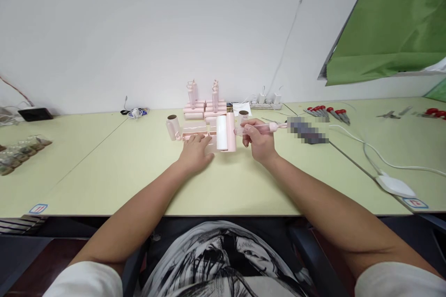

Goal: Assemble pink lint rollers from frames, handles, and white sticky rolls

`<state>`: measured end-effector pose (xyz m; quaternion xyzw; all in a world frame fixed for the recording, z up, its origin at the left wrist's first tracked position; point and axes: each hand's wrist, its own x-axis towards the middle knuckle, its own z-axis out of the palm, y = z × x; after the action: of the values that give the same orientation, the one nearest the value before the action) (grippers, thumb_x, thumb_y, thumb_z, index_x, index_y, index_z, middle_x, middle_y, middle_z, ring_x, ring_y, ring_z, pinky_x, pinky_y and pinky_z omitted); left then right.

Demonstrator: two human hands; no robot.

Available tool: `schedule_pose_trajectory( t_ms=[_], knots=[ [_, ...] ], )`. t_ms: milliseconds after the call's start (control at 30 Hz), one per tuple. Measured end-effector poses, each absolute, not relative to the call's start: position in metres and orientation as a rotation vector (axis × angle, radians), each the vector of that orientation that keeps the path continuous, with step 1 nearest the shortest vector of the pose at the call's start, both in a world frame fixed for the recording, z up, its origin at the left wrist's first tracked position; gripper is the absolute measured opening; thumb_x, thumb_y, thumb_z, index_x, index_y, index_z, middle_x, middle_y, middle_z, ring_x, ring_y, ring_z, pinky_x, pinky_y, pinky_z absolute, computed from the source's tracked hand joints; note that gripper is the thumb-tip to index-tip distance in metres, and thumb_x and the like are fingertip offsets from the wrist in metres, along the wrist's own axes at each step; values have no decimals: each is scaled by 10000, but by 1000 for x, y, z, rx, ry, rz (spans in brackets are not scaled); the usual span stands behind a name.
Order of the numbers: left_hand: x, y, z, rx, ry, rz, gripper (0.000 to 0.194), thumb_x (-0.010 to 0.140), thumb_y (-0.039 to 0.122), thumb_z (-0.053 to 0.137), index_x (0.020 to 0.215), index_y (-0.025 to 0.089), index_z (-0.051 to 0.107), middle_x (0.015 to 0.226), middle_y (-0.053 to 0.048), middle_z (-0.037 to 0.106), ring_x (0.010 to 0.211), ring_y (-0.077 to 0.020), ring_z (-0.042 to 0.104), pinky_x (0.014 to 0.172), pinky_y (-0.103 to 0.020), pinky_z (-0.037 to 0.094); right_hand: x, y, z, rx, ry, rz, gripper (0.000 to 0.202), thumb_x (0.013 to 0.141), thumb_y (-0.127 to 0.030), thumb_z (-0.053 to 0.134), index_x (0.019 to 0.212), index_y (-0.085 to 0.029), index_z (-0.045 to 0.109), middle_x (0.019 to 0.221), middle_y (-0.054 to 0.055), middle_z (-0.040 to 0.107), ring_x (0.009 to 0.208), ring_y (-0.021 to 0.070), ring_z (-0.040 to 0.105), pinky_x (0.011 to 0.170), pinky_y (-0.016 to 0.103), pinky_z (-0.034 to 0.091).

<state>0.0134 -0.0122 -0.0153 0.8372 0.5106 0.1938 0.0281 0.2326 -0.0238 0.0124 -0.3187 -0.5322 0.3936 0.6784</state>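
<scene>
My right hand [259, 141] is closed round the clear pink handle of a lint roller [226, 132]. Its head, a white sticky roll beside a pink cover, points left, and a strap loop dangles at the handle's far end. On the table, my left hand [195, 152] lies with its fingertips on an open pink cover shell [195, 135], thumb held apart. Just left of those fingers stands a pale pink roll [173, 127] with a brown cardboard core. Another such roll [243, 116] is partly hidden behind my right hand.
Behind my hands, several pink lint rollers [205, 109] are stacked, handles upright. Red-handled tools [329, 112] lie to the right. White cable and adapter [395, 184] sit near the right front edge, a power strip [270, 104] by the wall. Several wrapped items [21, 153] lie far left.
</scene>
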Motion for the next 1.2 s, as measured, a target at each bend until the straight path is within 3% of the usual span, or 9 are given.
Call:
schedule_pose_trajectory(
  t_ms=[100, 200, 300, 433, 633, 933, 1200],
  knots=[
    [11, -11, -17, 2494, 1566, 584, 575, 799, 329, 593, 1356, 208, 510, 1283, -150, 587, 1253, -395, 454, 1027, -560, 343, 232, -26, 11, -710, -1220, 891, 178, 735, -367, 691, 762, -202, 630, 481, -64, 499, 380, 78, 442, 376, 213, 345],
    [11, -6, -18, 2188, 1447, 818, 568, 791, 367, 629, 1324, 224, 499, 1283, -124, 598, 1196, -339, 529, 987, -500, 419, 232, -25, 11, -704, -1217, 884, 176, 734, -367, 685, 758, -202, 626, 476, -66, 497, 374, 77, 434, 373, 215, 337],
    [12, -2, -13, 1709, 1280, 1115, 526, 812, 448, 603, 1264, 209, 480, 1131, -103, 650, 949, -240, 643, 786, -402, 533, 233, -25, 10, -700, -1208, 874, 168, 739, -364, 679, 758, -205, 627, 484, -62, 509, 373, 76, 432, 372, 214, 337],
    [14, -4, -4, 1345, 1021, 1222, 521, 802, 505, 616, 1202, 207, 468, 1030, -71, 648, 763, -168, 655, 604, -317, 560, 232, -25, 7, -694, -1257, 870, 167, 757, -369, 667, 759, -204, 639, 482, -59, 512, 382, 80, 440, 382, 215, 346],
    [18, -9, -6, 1337, 846, 1155, 612, 753, 509, 688, 1235, 232, 431, 1035, -43, 642, 769, -160, 664, 628, -343, 597, 228, -26, 2, -712, -1331, 859, 202, 782, -405, 668, 770, -203, 670, 489, -46, 539, 402, 89, 459, 402, 231, 369],
    [17, -7, -9, 1344, 920, 1183, 554, 778, 510, 654, 1205, 221, 450, 1073, -58, 624, 794, -163, 655, 594, -315, 588, 228, -28, 3, -740, -1337, 828, 294, 774, -483, 679, 823, -193, 673, 480, -54, 524, 414, 95, 467, 408, 235, 383],
    [18, -12, -14, 1476, 803, 977, 636, 787, 572, 644, 1268, 234, 401, 962, -36, 631, 765, -174, 652, 630, -344, 594, 220, -26, -4, -787, -1427, 950, 416, 758, -563, 681, 871, -163, 675, 596, -12, 614, 435, 94, 492, 416, 249, 418]
  ],
)
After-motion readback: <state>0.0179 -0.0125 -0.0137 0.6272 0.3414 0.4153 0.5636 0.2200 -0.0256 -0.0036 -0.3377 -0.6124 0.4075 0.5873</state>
